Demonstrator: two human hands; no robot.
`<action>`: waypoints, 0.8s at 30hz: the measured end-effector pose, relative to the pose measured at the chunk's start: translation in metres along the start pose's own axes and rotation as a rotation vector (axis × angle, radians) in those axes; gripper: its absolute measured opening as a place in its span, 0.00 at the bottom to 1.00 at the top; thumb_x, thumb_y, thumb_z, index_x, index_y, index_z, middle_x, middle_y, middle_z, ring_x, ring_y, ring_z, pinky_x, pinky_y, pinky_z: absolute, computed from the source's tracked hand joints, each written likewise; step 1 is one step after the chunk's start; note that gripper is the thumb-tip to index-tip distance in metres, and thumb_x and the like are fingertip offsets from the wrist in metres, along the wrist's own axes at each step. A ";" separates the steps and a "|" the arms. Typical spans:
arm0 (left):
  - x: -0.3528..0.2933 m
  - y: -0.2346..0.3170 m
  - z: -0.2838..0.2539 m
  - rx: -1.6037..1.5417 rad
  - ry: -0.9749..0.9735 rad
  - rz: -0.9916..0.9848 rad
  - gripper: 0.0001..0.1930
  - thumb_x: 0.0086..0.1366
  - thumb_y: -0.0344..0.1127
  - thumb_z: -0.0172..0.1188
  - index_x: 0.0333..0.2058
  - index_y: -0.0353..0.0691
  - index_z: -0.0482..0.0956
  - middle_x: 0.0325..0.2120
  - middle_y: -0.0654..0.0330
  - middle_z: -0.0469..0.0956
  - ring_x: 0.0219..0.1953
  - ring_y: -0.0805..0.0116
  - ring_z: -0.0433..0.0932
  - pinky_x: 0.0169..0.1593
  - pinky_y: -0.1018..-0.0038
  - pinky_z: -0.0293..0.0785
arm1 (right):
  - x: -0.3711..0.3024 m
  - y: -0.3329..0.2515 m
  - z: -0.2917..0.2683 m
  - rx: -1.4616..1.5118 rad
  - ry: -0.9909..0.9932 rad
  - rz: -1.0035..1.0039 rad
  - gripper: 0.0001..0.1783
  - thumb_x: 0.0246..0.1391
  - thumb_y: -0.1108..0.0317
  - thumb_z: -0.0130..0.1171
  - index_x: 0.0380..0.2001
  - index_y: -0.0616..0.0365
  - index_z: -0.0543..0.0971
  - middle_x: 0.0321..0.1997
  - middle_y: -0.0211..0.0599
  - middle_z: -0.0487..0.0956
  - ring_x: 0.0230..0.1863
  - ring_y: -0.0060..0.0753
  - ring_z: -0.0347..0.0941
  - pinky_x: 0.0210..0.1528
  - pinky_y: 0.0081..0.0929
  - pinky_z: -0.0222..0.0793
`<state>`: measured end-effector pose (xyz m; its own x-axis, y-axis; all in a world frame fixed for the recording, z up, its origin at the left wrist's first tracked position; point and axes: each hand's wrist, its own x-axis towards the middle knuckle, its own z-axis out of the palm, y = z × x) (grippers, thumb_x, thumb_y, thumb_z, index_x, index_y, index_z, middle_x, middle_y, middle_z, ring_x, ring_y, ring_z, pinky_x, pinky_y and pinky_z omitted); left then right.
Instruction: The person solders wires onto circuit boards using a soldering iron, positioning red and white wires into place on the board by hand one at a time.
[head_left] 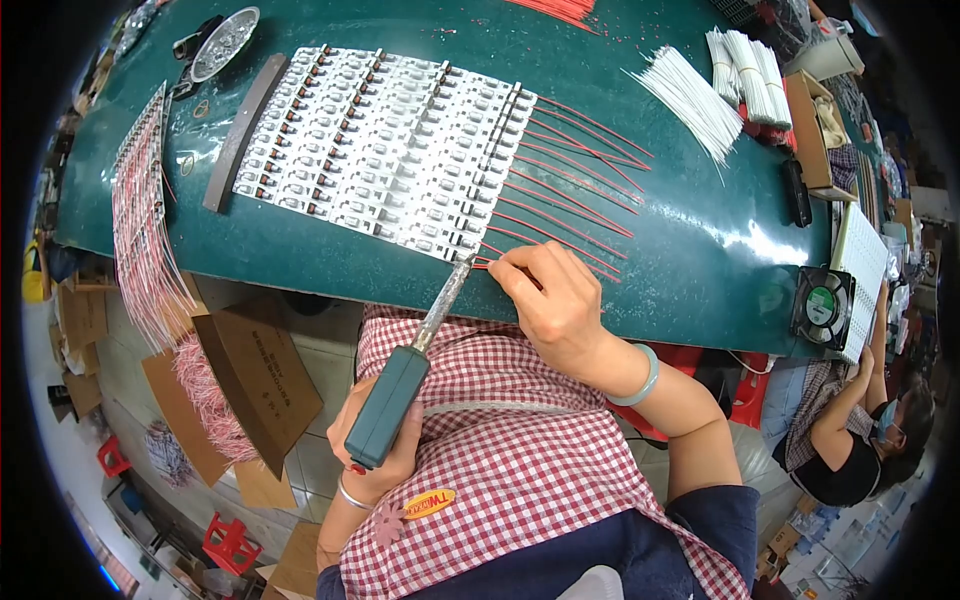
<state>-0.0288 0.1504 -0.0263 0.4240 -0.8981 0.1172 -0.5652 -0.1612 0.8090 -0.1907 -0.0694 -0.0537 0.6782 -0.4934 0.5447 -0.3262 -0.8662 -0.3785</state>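
Observation:
My left hand [378,478] is wrapped round a green soldering gun [388,405] with a silvery, worn barrel. Its tip meets the near right corner of a white panel [400,150] made of rows of small circuit boards. Beside that tip, my right hand [555,305] pinches a thin red wire [482,266] at the panel's edge; the fingers partly hide it. Several other red wires [575,205] fan out to the right from the same edge. A dark bar [245,135] lies along the panel's left edge.
Bundles of white wires [690,100] lie at the back right. A small fan [825,308] stands by the right edge, with another person [850,430] beyond. Wired boards [140,190] hang over the left edge above a cardboard box [260,375]. A foil-lined dish [225,45] is at the far left.

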 end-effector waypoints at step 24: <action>-0.003 0.002 0.000 -0.285 0.080 -0.084 0.23 0.63 0.20 0.67 0.57 0.29 0.77 0.50 0.50 0.82 0.43 0.64 0.83 0.45 0.69 0.81 | 0.000 0.002 0.001 -0.050 0.037 -0.044 0.13 0.41 0.75 0.64 0.34 0.63 0.81 0.32 0.34 0.76 0.32 0.33 0.73 0.30 0.29 0.66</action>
<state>-0.0309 0.1534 -0.0250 0.5216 -0.8496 0.0784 -0.3089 -0.1024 0.9456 -0.1904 -0.0708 -0.0547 0.6682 -0.4564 0.5875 -0.3295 -0.8896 -0.3163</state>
